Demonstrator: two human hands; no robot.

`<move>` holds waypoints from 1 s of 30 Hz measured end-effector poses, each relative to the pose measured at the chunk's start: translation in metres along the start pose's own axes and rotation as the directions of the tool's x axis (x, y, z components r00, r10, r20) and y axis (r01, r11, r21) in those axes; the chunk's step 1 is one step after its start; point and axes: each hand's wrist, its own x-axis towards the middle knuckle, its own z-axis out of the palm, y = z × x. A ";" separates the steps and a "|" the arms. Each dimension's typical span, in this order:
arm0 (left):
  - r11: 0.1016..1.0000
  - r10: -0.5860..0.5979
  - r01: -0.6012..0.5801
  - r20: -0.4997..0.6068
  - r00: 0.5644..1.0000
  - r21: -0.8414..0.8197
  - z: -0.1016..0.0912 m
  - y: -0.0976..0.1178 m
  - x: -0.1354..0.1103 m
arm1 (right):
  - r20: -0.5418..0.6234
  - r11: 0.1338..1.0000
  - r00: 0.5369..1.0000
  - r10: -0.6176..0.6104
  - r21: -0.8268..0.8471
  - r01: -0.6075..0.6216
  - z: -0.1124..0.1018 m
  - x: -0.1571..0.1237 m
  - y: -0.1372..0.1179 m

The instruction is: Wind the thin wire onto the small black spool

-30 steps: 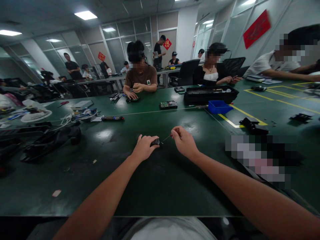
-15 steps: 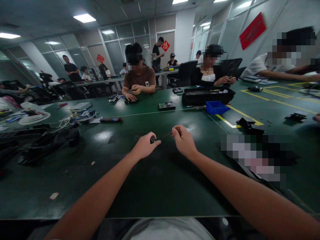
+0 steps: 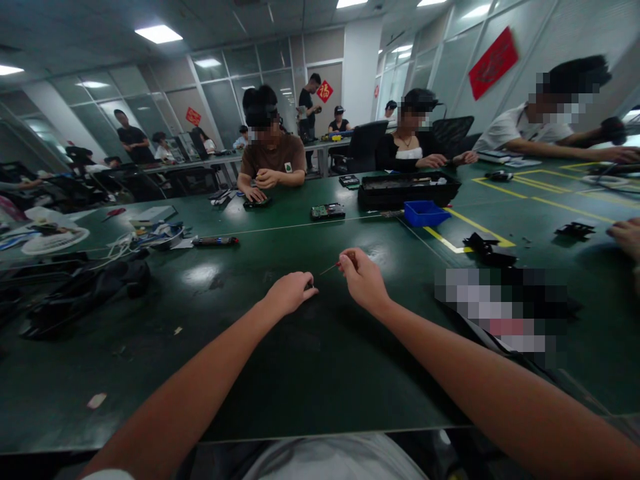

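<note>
One red-handled screwdriver [image 3: 332, 267], to the near left of the blue bin [image 3: 427, 214], is pinched by the right hand [image 3: 364, 277], probably for fine aim, while the left hand [image 3: 291, 292], farther left of the bin, curls closed around a mostly hidden dark piece [image 3: 311, 286], probably steadying it.

"Where's the camera?"

"On the wearer's head, facing forward and down across the green table [image 3: 280, 373]."

"How close?"

"Near enough that the left hand [image 3: 293, 292] and right hand [image 3: 365, 279] sit mid-frame, forearms [image 3: 195, 387] entering from below. The view also reaches the ceiling lights [image 3: 159, 34]; the dim far left seems to run deeper, though I can't be certain."
</note>
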 end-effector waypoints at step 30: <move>0.121 -0.987 0.071 -0.112 0.119 -0.990 -0.118 -0.197 -0.191 | 0.072 0.998 0.996 0.044 0.039 -0.047 0.003 0.000 0.002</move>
